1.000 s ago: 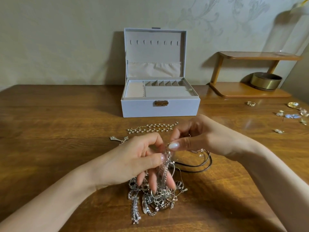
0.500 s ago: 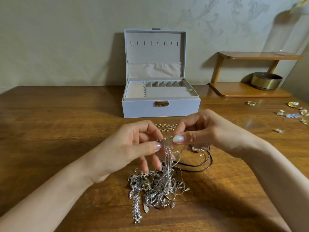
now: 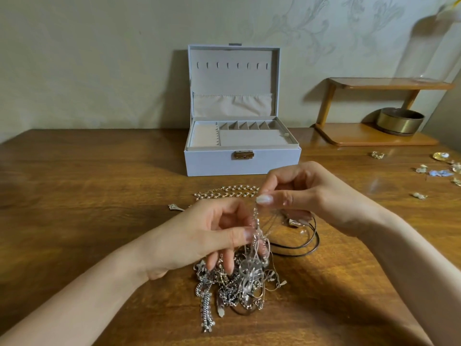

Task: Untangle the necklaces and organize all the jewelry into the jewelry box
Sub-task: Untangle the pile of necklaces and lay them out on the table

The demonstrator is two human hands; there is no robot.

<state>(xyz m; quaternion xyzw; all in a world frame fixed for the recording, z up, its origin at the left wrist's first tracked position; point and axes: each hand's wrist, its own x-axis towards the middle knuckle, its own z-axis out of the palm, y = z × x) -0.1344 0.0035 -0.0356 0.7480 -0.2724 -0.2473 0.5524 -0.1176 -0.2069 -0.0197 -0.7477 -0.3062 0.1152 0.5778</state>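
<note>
Tangle: silver necklaces (image 3: 239, 283) heaped on the wooden table (image 3: 87, 183), near its front edge, partly under the hands, well short of the box.
Lifted strand: one beaded chain (image 3: 255, 221) rises out of the heap, pulled up between both hands.
Right hand: right hand (image 3: 309, 193) sits above the heap, thumb and forefinger pinched tight on the top of the chain, other fingers curled in.
Left hand: left hand (image 3: 199, 236) is lower, thumb and forefinger closed on the same chain further down, remaining fingers spread down into the tangle.
Dark cord: a black cord necklace (image 3: 306, 245) loops just right of the heap.
Pearl piece: pale beaded chain (image 3: 224, 192) lies flat between hands and box.
Box: jewelry box (image 3: 242, 161) stands open at the back, lid upright, compartments looking bare.
Far right: small earrings (image 3: 439, 171) scattered by a wooden shelf (image 3: 374, 136) holding a brass bowl (image 3: 399, 121).
</note>
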